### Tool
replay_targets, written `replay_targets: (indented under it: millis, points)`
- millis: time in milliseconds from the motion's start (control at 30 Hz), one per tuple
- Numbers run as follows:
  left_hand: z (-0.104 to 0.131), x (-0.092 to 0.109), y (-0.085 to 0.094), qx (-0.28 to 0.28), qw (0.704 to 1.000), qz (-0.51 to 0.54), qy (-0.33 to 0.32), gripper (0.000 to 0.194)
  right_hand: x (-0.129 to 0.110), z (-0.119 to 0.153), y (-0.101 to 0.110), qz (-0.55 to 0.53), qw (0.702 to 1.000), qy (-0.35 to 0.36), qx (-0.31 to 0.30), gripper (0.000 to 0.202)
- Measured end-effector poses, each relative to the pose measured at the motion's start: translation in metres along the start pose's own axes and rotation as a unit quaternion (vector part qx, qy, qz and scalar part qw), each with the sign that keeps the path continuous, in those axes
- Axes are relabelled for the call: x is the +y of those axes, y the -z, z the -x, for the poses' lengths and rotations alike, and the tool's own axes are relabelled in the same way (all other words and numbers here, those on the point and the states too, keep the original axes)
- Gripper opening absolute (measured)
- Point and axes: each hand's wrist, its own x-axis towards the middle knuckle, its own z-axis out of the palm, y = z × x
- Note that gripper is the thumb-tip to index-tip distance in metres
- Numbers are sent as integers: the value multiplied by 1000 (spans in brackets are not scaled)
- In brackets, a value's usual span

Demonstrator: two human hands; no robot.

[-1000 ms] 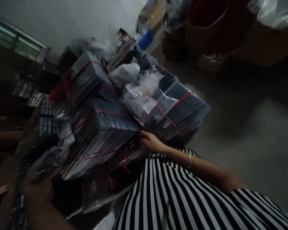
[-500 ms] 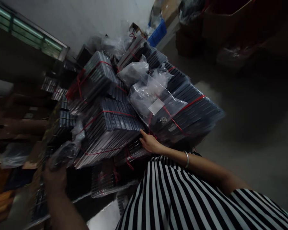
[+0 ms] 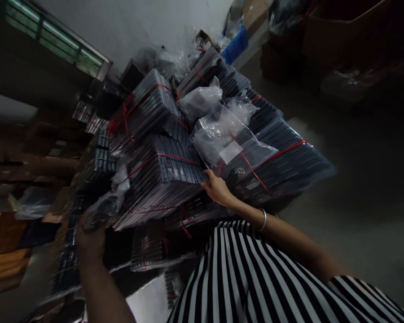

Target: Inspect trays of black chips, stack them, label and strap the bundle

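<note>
My left hand (image 3: 90, 233) is closed round a crumpled clear plastic bag (image 3: 109, 206), left of a bundle of flat, plastic-wrapped panels (image 3: 175, 161) tied with red string. At the bundle's near right corner is my right hand (image 3: 218, 186), its fingers bent over the edge and gripping it. Just beyond that hand lies a clear plastic bag with a white label (image 3: 230, 151), resting on another red-tied bundle (image 3: 286, 157). What the panels are I cannot make out.
More tied bundles (image 3: 144, 105) are piled behind and below. A blue crate (image 3: 234, 45) stands at the back by the wall. Cardboard boxes (image 3: 346, 31) are at the upper right, with grey floor (image 3: 363, 188) along the right side.
The whole scene has shifted rightward as the view turned. My right hand's fingers have bent more over the bundle's corner. My left hand still holds the bag.
</note>
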Motion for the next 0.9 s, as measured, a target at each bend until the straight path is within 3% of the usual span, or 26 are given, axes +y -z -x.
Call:
replay_targets:
  millis: [133,333,400,533,733,900]
  points:
    - [1,11,1,20,996,38,73,30,-2,3,3,13,998,55,11,63]
    - [-1,28,1,40,987,57,148,32,-1,4,0,29,992,122,32,64]
    - [-2,29,-3,73,981,79,163,36,1,4,-2,35,991,127,40,63]
    - [-3,24,-11,124,974,111,151,43,1,5,-6,73,984,150,58,57]
    - [-1,19,-12,113,976,130,134,46,2,7,-13,168,961,207,74,63]
    - [4,13,-10,83,978,154,115,48,1,5,-16,138,955,241,105,58]
